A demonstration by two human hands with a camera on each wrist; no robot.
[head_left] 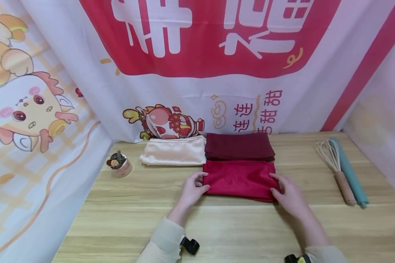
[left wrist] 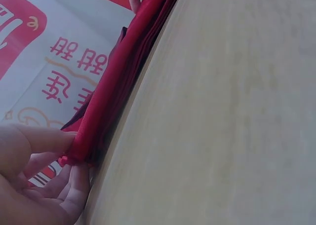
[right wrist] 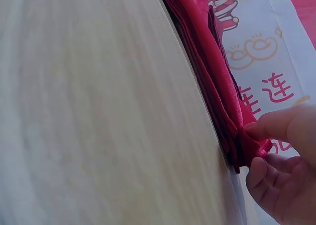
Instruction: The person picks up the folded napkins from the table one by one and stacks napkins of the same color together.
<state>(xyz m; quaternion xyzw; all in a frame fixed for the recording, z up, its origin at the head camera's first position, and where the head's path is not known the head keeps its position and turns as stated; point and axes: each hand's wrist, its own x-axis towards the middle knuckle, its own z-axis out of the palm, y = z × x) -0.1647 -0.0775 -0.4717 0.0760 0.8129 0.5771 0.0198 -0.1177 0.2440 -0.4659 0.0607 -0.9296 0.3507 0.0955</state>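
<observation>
Red folded cloth (head_left: 239, 179) laid flat on wooden table (head_left: 217, 226), directly in front of dark maroon cloth (head_left: 239, 146), touching or nearly so. Long axis run left to right, both short ends gripped. Left end pinched by left hand (head_left: 192, 190), thumb above, fingers tucked beneath, as shown in left wrist view (left wrist: 74, 151). Right end pinched likewise by right hand (head_left: 289, 195); underside fingers partly hidden, so hold probably symmetrical. Cream cloth (head_left: 173, 150) placed left of maroon cloth; whisk (head_left: 337, 168) well to right.

Cream cloth (head_left: 173, 150), maroon cloth (head_left: 239, 146), whisk (head_left: 336, 166), small cup (head_left: 119, 165) on table (head_left: 217, 226).
</observation>
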